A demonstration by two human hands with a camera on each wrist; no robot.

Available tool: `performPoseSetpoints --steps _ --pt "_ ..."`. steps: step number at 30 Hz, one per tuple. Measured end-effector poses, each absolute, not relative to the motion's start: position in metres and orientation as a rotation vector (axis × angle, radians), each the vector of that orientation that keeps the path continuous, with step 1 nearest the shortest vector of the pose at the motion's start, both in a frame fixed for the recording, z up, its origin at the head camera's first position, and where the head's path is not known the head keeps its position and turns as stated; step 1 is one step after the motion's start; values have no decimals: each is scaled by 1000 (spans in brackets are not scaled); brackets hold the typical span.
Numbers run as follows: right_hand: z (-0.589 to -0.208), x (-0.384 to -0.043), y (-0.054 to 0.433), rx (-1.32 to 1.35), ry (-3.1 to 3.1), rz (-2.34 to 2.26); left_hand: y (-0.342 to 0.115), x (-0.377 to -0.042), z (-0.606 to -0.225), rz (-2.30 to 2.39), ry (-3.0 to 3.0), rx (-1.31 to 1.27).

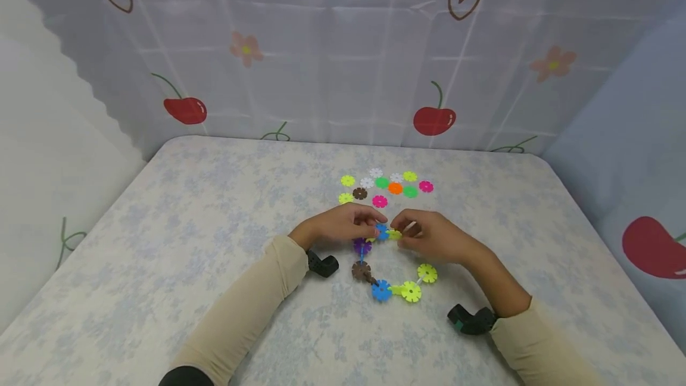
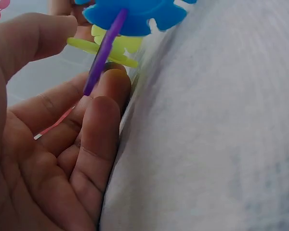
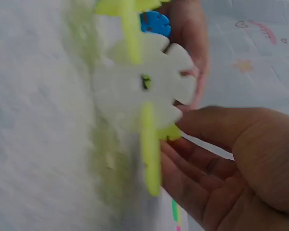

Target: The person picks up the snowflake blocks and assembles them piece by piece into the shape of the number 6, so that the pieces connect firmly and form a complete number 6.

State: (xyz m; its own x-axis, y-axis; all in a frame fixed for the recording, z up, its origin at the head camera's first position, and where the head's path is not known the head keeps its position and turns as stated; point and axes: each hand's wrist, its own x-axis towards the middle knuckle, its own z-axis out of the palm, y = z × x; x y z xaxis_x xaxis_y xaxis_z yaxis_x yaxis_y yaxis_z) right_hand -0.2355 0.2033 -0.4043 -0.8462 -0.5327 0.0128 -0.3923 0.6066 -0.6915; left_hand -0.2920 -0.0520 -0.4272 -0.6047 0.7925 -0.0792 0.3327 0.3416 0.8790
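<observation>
A curved chain of slotted plastic snowflake discs lies between my hands in the head view. It runs from an upper blue disc (image 1: 382, 231) past a purple disc (image 1: 362, 247), a brown disc (image 1: 361, 270) and a lower blue disc (image 1: 382, 290) to a yellow end disc (image 1: 427, 273). With thumb and fingers, my left hand (image 1: 345, 222) pinches a yellow disc (image 2: 82, 45) beside the purple one. My right hand (image 1: 436, 236) pinches another yellow disc (image 1: 394, 234) next to the upper blue one; a white disc (image 3: 120, 91) partly hides it in the right wrist view.
Loose discs lie scattered beyond my hands, among them an orange disc (image 1: 395, 188), a pink disc (image 1: 380, 201) and a brown disc (image 1: 360, 193). A patterned cloth covers the table (image 1: 214, 195). A printed curtain (image 1: 332, 64) hangs behind it.
</observation>
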Motion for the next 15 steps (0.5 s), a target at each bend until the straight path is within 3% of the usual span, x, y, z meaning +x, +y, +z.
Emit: performPoseSetpoints --steps 3,8,15 --pt "-397 -246 214 -749 2637 -1045 -51 -292 -428 1212 2102 975" --pt "-387 -279 230 -496 2810 -925 -52 -292 -430 1229 2098 980" --pt "-399 -318 243 -282 2864 -634 -52 -291 -429 1239 2093 962"
